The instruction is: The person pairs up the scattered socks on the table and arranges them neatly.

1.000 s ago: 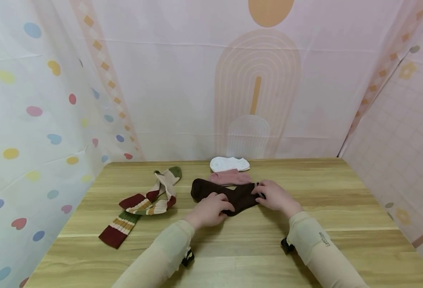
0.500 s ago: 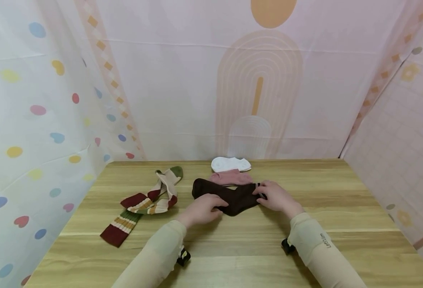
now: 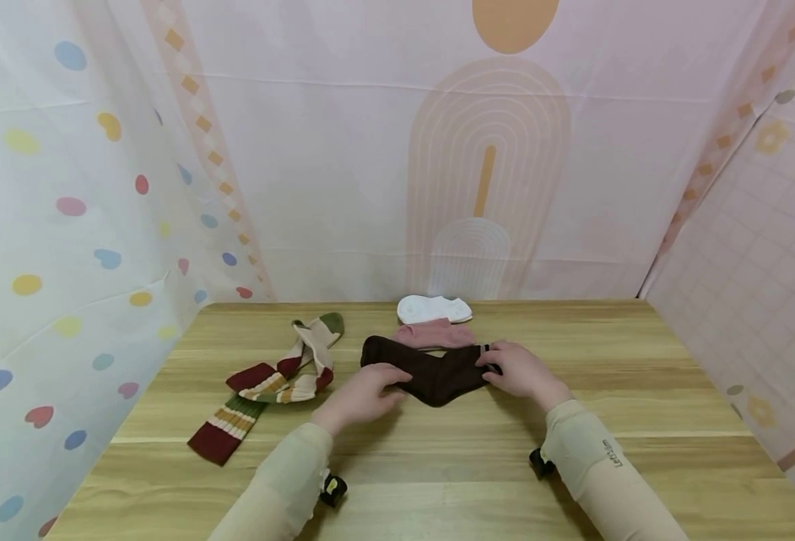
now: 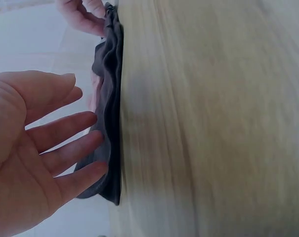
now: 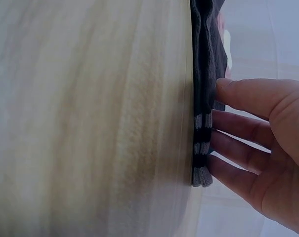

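A dark brown sock (image 3: 441,372) lies flat across the middle of the table, its toe to the left. In the right wrist view its cuff (image 5: 202,148) has grey stripes and shows layered edges. My left hand (image 3: 364,394) is at the foot part, fingers spread and nearly straight; in the left wrist view the fingertips (image 4: 97,170) are at the sock, contact hard to tell. My right hand (image 3: 519,368) rests its fingertips on the cuff, the thumb apart from the fingers.
Behind the brown sock lie a pink sock (image 3: 434,332) and, farther back, white low-cut socks (image 3: 433,308). To the left lies striped knitwear in red, cream, gold and green, crossed over itself, with sock toes (image 3: 331,323). Patterned cloth (image 3: 343,188) hangs behind the wooden table (image 3: 641,391).
My left hand has slid left along the brown sock toward its toe, its fingers less curled. The right hand stays at the cuff. The view has shifted slightly.
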Demonstrator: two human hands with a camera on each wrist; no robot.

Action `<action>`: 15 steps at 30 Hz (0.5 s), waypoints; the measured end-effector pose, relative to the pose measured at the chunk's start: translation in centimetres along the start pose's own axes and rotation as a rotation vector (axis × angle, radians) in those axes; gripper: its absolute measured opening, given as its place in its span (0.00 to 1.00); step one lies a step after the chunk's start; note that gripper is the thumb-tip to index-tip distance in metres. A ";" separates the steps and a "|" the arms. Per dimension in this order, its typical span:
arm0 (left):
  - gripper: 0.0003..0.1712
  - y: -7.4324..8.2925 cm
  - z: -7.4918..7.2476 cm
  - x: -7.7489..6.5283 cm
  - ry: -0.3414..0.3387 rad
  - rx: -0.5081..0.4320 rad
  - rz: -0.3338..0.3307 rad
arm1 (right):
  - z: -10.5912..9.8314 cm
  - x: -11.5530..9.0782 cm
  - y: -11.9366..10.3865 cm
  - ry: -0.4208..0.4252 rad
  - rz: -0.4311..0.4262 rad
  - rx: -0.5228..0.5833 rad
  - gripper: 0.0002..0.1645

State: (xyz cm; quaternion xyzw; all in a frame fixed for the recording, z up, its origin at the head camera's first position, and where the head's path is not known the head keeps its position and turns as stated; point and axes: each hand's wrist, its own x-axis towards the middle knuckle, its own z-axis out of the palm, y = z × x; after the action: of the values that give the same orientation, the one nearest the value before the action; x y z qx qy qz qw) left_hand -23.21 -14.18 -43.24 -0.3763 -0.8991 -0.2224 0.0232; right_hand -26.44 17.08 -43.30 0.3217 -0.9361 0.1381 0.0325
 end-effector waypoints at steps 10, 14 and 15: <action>0.24 0.1 -1.6 -1.3 0.125 -0.019 -0.146 | 0.0 0.0 0.0 0.003 0.007 0.011 0.12; 0.26 -0.1 -2.1 -1.7 0.188 -0.023 -0.218 | 0.0 0.0 0.0 0.004 0.009 0.011 0.12; 0.26 -0.2 -2.2 -1.8 0.206 -0.022 -0.223 | -0.1 0.0 -0.1 0.004 0.010 0.014 0.12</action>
State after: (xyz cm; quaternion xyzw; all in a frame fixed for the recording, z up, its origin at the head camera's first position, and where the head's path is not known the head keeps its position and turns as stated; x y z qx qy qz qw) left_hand -22.37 -16.39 -41.70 -0.2496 -0.9258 -0.2706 0.0863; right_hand -26.41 17.06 -43.22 0.3168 -0.9368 0.1452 0.0314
